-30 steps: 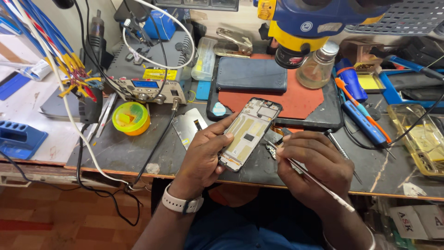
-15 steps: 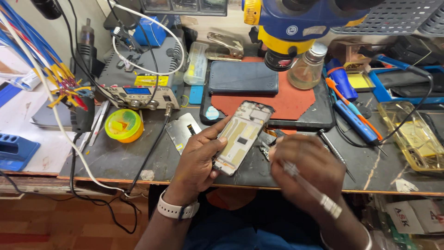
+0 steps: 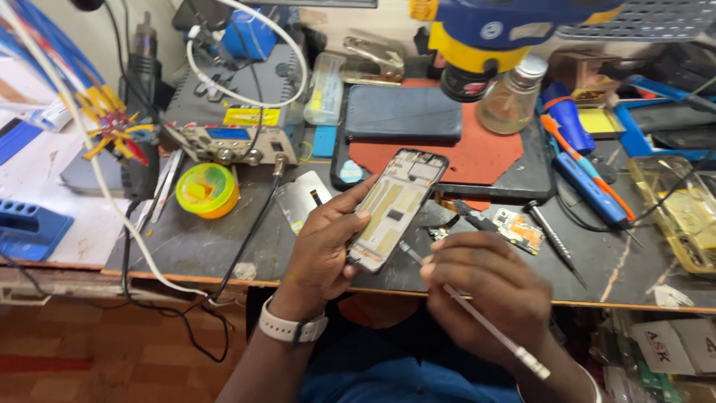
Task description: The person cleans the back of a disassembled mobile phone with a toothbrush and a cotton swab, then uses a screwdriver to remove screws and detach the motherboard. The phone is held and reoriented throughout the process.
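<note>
Head view, left hand (image 3: 321, 250) gripping opened phone frame (image 3: 397, 207), right hand (image 3: 485, 287) pinching thin white tool (image 3: 485, 325), clear glass bottle (image 3: 511, 97) behind

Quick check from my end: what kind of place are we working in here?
Most likely a phone repair bench. The left hand holds an opened phone frame, the right hand works a thin white tool at it, and a soldering station and screwdrivers crowd the worktop.

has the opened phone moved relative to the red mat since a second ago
No. The opened phone, held in the left hand, keeps its top corner at the lower edge of the red mat.
</note>
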Demonstrator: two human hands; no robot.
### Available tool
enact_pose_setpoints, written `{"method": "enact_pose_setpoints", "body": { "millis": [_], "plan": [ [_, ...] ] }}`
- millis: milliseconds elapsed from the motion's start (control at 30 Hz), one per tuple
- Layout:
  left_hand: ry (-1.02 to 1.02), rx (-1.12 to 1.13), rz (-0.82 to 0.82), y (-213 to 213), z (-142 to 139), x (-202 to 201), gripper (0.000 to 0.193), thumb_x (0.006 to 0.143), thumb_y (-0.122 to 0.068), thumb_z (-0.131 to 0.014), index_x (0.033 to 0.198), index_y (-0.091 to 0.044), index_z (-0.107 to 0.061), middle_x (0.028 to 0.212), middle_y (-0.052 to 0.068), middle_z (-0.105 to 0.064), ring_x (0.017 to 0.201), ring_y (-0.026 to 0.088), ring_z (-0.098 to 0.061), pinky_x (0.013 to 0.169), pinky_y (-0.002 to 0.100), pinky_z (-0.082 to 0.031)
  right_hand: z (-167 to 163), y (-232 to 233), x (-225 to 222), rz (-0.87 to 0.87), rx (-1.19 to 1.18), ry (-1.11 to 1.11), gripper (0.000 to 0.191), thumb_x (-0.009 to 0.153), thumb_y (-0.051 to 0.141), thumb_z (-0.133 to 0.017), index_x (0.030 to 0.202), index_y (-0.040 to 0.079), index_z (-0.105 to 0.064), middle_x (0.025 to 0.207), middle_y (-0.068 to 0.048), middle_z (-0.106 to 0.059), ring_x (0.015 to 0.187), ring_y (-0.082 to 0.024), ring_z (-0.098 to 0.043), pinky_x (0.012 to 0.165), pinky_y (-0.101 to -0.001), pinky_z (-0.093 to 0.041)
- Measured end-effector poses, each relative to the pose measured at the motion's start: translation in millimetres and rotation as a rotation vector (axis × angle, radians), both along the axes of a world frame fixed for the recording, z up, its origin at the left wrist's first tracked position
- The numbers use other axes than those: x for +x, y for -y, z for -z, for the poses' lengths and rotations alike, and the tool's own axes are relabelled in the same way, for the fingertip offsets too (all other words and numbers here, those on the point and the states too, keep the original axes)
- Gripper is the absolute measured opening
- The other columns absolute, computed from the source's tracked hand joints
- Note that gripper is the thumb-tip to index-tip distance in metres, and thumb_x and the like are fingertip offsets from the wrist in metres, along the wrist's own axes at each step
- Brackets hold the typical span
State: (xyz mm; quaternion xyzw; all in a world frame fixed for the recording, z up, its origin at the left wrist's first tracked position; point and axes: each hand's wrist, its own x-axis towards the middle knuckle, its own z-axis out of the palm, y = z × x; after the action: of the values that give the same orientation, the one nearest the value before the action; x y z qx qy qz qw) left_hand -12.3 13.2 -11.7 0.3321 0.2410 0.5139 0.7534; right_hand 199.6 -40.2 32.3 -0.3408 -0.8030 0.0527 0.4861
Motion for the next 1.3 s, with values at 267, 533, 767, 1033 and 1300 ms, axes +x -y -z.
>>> {"method": "enact_pose_setpoints", "body": {
  "millis": [267, 533, 767, 1033, 1300],
  "plan": [
    [0.020, -0.014, -0.021, -2, 5, 2, 0.057, 0.099, -0.007, -0.053, 0.154, 0.004, -0.046, 0.108, 0.013, -0.074, 0.059, 0.003, -0.065, 0.036, 0.016, -0.040, -11, 9, -14, 0.000, 0.004, -0.020, 0.021, 0.074, -0.003, -0.078, 0.092, 0.003, -0.070, 0.089, -0.008, -0.074, 0.095, -0.024, -0.075, 0.087, -0.0332, -0.058],
    [0.004, -0.007, -0.053, -3, 5, 4, 0.057, 0.099, -0.007, -0.051, 0.155, 0.003, -0.044, 0.107, 0.012, -0.075, 0.057, 0.002, -0.063, 0.036, 0.015, -0.039, -5, 15, -14, -0.078, 0.009, 0.061, 0.019, 0.072, -0.002, -0.079, 0.088, 0.005, -0.070, 0.089, -0.006, -0.074, 0.095, -0.024, -0.075, 0.084, -0.0327, -0.059],
    [0.031, 0.070, 0.008, 2, 4, 0, 0.057, 0.104, -0.008, -0.050, 0.159, 0.004, -0.042, 0.106, 0.013, -0.074, 0.056, 0.001, -0.060, 0.038, 0.015, -0.039, 5, 9, -9, -0.033, -0.075, 0.006, 0.021, 0.074, 0.000, -0.080, 0.092, 0.005, -0.072, 0.091, -0.007, -0.075, 0.096, -0.023, -0.075, 0.084, -0.0309, -0.060],
    [-0.081, 0.158, -0.211, 2, 17, 9, 0.051, 0.107, -0.016, -0.046, 0.155, -0.001, -0.034, 0.113, 0.011, -0.070, 0.076, 0.007, -0.067, 0.051, 0.020, -0.050, 43, -4, 13, 0.120, -0.429, -0.411, 0.015, 0.099, 0.000, -0.063, 0.114, -0.002, -0.068, 0.105, -0.012, -0.076, 0.100, -0.015, -0.075, 0.091, -0.0277, -0.059],
    [-0.110, 0.334, -0.155, 5, 22, 9, 0.056, 0.108, -0.008, -0.047, 0.157, -0.001, -0.021, 0.132, 0.019, -0.065, 0.122, 0.019, -0.064, 0.106, 0.032, -0.051, 54, -40, -9, -0.092, -0.802, -0.775, 0.018, 0.093, -0.002, -0.071, 0.109, -0.003, -0.062, 0.098, -0.015, -0.072, 0.080, -0.016, -0.069, 0.074, -0.0288, -0.059]
  ]
}}
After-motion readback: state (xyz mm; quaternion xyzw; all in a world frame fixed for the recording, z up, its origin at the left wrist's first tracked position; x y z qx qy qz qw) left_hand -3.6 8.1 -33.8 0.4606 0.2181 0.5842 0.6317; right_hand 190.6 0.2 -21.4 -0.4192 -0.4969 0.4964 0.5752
